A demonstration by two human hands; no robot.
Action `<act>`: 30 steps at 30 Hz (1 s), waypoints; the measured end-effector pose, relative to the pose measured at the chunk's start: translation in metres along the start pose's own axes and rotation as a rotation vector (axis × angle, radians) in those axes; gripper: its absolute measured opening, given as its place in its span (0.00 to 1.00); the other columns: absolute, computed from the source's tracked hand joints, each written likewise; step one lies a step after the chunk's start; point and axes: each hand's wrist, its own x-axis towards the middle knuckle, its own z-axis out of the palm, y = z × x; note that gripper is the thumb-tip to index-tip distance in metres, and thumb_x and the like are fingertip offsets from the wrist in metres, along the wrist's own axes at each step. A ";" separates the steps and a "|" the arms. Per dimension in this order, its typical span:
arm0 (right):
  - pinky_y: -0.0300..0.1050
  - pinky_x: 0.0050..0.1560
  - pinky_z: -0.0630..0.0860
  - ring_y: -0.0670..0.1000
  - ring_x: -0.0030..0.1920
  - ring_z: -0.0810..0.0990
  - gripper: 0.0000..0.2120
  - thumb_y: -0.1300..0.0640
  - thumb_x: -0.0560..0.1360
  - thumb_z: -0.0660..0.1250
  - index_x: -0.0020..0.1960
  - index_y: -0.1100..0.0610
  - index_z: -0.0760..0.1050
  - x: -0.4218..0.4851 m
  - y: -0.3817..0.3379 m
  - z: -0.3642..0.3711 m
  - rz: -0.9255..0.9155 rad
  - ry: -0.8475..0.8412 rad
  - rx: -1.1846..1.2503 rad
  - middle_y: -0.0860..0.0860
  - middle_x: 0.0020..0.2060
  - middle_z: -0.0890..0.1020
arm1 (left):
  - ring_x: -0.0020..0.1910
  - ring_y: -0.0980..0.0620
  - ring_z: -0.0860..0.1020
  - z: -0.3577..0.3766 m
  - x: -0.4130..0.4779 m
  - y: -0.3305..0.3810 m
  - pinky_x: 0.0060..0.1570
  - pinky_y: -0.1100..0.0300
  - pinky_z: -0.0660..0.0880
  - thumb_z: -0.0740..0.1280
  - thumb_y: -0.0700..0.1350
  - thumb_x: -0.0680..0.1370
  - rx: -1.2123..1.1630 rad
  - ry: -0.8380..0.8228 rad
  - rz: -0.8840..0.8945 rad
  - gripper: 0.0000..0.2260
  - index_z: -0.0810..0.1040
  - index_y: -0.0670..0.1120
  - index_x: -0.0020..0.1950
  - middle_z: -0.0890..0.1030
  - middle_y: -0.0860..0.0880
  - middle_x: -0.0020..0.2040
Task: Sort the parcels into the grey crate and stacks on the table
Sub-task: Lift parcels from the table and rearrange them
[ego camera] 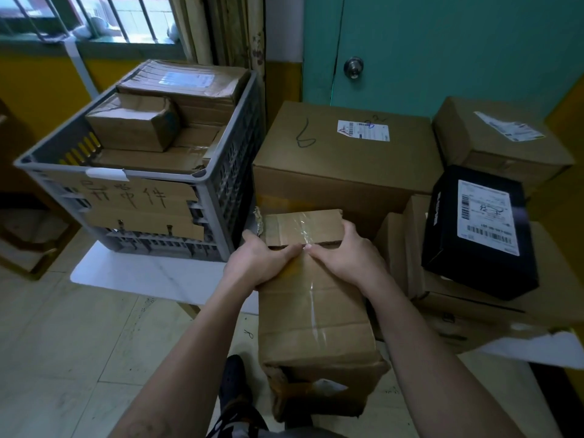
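Brown cardboard parcel (313, 311), sealed with clear tape down its middle, is held by both hands in front of the white table (142, 276). The left hand (262, 263) grips its upper left corner and the right hand (344, 257) grips its upper right corner. On each hand the fingers are curled over the far end and the thumb lies on the near face. The two thumbs almost meet at the tape. The parcel is tilted: its crushed, torn lower end hangs over the tiled floor (79, 343), and its upper end is at the table edge, between the grey crate (234, 172) and the stacks on the right.

The grey crate stands on the left part of the table. A piece of cardboard with handwritten characters (139, 203) is fixed on its front wall. Inside lie several cardboard parcels, a small box (132, 121) on top of flatter ones.

Just beside the crate stands a large box (331, 159) marked with a handwritten "6" and a white label. Right of it, a black box (480, 235) with a barcode label lies on a stack of cardboard, and a further cardboard box (499, 143) stands behind. A teal door (442, 52) with a round knob (353, 67) is behind the stacks.
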 end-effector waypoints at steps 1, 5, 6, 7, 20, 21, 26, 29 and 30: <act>0.54 0.63 0.74 0.57 0.66 0.73 0.46 0.33 0.69 0.70 0.78 0.49 0.54 0.000 0.001 0.000 -0.001 -0.001 0.013 0.53 0.69 0.73 | 0.62 0.40 0.77 0.001 0.000 0.000 0.52 0.49 0.80 0.68 0.70 0.72 -0.011 0.001 -0.006 0.51 0.48 0.41 0.80 0.73 0.40 0.70; 0.55 0.63 0.74 0.56 0.67 0.73 0.46 0.36 0.69 0.73 0.78 0.48 0.53 -0.004 0.006 0.004 -0.010 -0.006 0.071 0.52 0.69 0.72 | 0.63 0.39 0.76 0.007 0.000 -0.003 0.59 0.45 0.78 0.71 0.68 0.70 -0.038 0.011 -0.014 0.49 0.53 0.41 0.77 0.74 0.40 0.68; 0.55 0.64 0.73 0.56 0.67 0.72 0.46 0.36 0.69 0.73 0.79 0.48 0.53 -0.005 0.007 0.005 -0.015 -0.004 0.083 0.52 0.70 0.72 | 0.62 0.39 0.76 0.008 0.000 -0.005 0.59 0.45 0.78 0.72 0.68 0.70 -0.048 0.010 -0.012 0.49 0.54 0.41 0.76 0.74 0.40 0.68; 0.56 0.64 0.73 0.56 0.67 0.72 0.46 0.37 0.70 0.73 0.79 0.47 0.53 -0.006 0.008 0.005 -0.019 -0.001 0.095 0.52 0.70 0.72 | 0.62 0.40 0.76 0.008 0.000 -0.005 0.59 0.45 0.78 0.72 0.68 0.70 -0.058 0.010 -0.009 0.48 0.55 0.41 0.76 0.74 0.40 0.67; 0.54 0.68 0.70 0.53 0.67 0.71 0.28 0.48 0.82 0.60 0.80 0.44 0.54 -0.010 0.011 -0.008 0.018 -0.072 0.579 0.49 0.73 0.67 | 0.56 0.41 0.79 -0.012 0.001 -0.039 0.57 0.47 0.77 0.55 0.65 0.82 -0.837 -0.245 -0.004 0.22 0.77 0.50 0.58 0.80 0.42 0.56; 0.54 0.68 0.70 0.52 0.65 0.72 0.27 0.50 0.82 0.60 0.79 0.43 0.55 -0.009 0.012 -0.009 0.011 -0.083 0.629 0.48 0.72 0.69 | 0.52 0.44 0.80 -0.014 0.001 -0.040 0.54 0.49 0.78 0.57 0.60 0.83 -0.887 -0.262 0.008 0.19 0.78 0.48 0.59 0.80 0.43 0.53; 0.55 0.66 0.73 0.54 0.63 0.77 0.30 0.57 0.78 0.65 0.76 0.41 0.61 -0.002 0.017 -0.019 0.008 -0.086 0.776 0.52 0.66 0.77 | 0.34 0.53 0.77 -0.025 0.006 -0.043 0.34 0.60 0.79 0.59 0.46 0.84 -1.071 -0.393 0.067 0.15 0.84 0.45 0.46 0.80 0.48 0.35; 0.51 0.59 0.76 0.55 0.60 0.79 0.28 0.58 0.78 0.66 0.77 0.47 0.64 -0.001 0.012 -0.025 0.034 -0.084 0.825 0.54 0.63 0.79 | 0.38 0.51 0.78 -0.039 0.004 -0.037 0.38 0.58 0.80 0.64 0.50 0.81 -1.116 -0.479 0.048 0.11 0.81 0.44 0.52 0.80 0.47 0.40; 0.50 0.56 0.78 0.55 0.58 0.80 0.28 0.58 0.79 0.66 0.77 0.49 0.64 -0.002 0.010 -0.026 0.046 -0.087 0.831 0.56 0.62 0.80 | 0.41 0.50 0.77 -0.042 0.005 -0.036 0.41 0.57 0.79 0.67 0.51 0.78 -1.107 -0.489 0.035 0.12 0.81 0.45 0.56 0.80 0.47 0.43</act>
